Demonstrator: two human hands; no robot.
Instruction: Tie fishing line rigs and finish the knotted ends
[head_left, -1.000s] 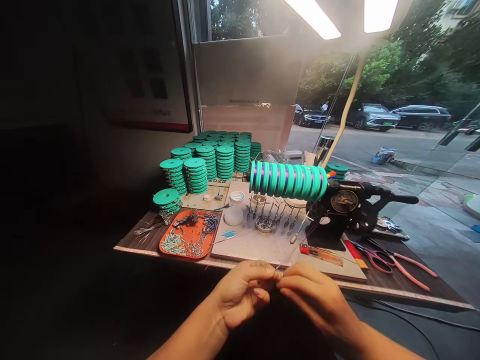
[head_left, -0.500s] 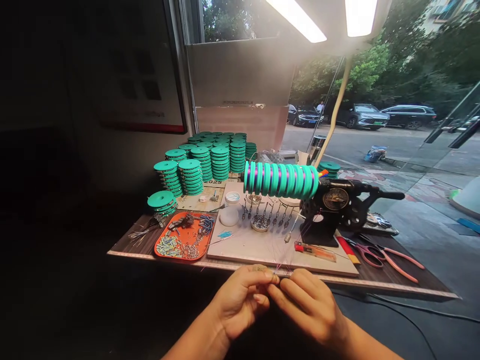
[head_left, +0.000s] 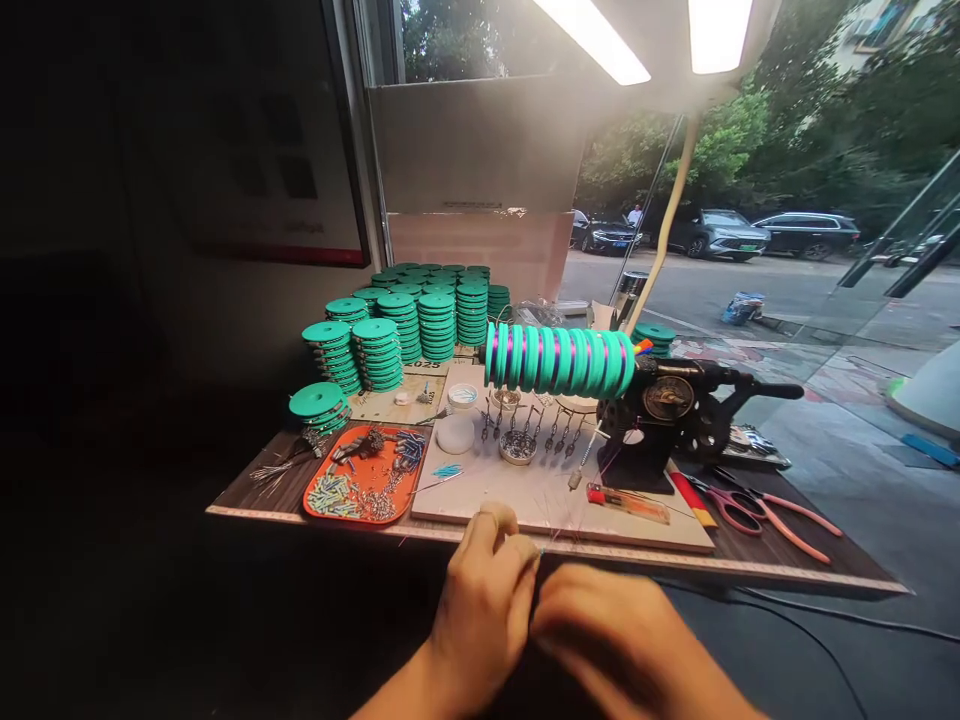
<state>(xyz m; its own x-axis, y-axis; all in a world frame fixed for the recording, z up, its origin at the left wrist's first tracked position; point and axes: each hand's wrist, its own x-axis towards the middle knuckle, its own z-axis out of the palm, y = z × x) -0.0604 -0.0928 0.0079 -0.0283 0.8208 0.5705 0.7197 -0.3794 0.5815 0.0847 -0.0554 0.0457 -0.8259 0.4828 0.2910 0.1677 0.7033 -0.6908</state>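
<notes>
My left hand [head_left: 484,600] and my right hand [head_left: 611,640] meet below the front edge of the table [head_left: 750,570], fingers curled together in a pinch on something too small to make out; a tiny blue tip shows between them. Thin lines run up from them toward the row of green spools [head_left: 559,360] mounted on the black hand-crank winder [head_left: 675,410]. Both hands sit nearest the white work board [head_left: 540,495].
Stacks of green spools [head_left: 405,325] stand at the back left. An orange tray [head_left: 360,485] of small metal parts lies front left. Hooks and a small dish [head_left: 517,447] sit on the board; a red lighter [head_left: 626,500] and pink scissors [head_left: 765,515] lie at right.
Both hands have dropped lower and nearer to me, staying pinched together; the right hand is now blurred. The view has shifted slightly left.
</notes>
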